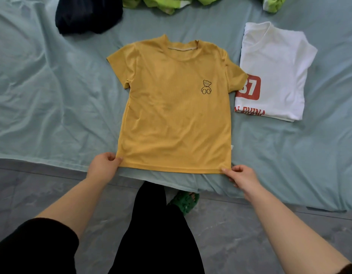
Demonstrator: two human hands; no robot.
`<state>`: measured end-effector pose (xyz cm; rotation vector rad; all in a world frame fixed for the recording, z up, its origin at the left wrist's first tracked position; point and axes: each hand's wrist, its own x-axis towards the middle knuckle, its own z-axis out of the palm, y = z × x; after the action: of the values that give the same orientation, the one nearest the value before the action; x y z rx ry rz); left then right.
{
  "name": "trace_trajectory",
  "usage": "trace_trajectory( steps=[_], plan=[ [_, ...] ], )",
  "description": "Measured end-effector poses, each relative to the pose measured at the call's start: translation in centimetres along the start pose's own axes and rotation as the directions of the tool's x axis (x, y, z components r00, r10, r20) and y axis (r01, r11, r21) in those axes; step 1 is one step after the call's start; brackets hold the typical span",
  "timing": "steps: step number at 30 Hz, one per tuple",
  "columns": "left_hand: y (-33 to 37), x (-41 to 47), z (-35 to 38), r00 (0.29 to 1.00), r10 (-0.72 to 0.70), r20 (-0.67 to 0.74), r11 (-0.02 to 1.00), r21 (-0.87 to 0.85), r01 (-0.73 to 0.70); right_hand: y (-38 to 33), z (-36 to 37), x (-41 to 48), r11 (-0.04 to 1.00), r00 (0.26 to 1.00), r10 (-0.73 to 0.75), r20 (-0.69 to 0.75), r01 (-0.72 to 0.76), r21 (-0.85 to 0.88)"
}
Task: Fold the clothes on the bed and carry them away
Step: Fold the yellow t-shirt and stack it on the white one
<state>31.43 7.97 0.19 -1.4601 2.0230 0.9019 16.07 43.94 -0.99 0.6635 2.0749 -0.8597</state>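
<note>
While your left hand (104, 165) pinches the hem's left corner of the yellow T-shirt (175, 119), your right hand (241, 176) pinches the hem's right corner. That shirt lies flat, front up, at frame centre on the pale green bed sheet (42, 95). Just right of it sits a folded white T-shirt (274, 62) printed 37; a dark garment (88, 14) lies upper left, with lime green fabric (167, 2) along the top edge.
</note>
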Motion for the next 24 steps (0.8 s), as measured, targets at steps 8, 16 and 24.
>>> trace_trajectory(
  steps=[8, 16, 24],
  plan=[
    [3.5, 0.4, 1.7, 0.976, 0.205, -0.070, 0.974, 0.114, -0.196, -3.8, 1.8, 0.2, 0.946, 0.978, -0.104, -0.182, 0.041, -0.321],
    [7.9, 6.1, -2.5, 0.994, 0.086, -0.074, 0.884, -0.454, -0.110, -12.9, 5.3, -0.5, 0.752, 0.872, -0.477, -0.112, 0.340, -0.564],
    [16.8, 14.1, -6.6, 0.984, -0.060, 0.165, 0.419, -0.891, 0.175, -22.6, 12.2, 1.7, 0.427, 0.799, -0.557, 0.225, 0.509, -0.748]
  ],
)
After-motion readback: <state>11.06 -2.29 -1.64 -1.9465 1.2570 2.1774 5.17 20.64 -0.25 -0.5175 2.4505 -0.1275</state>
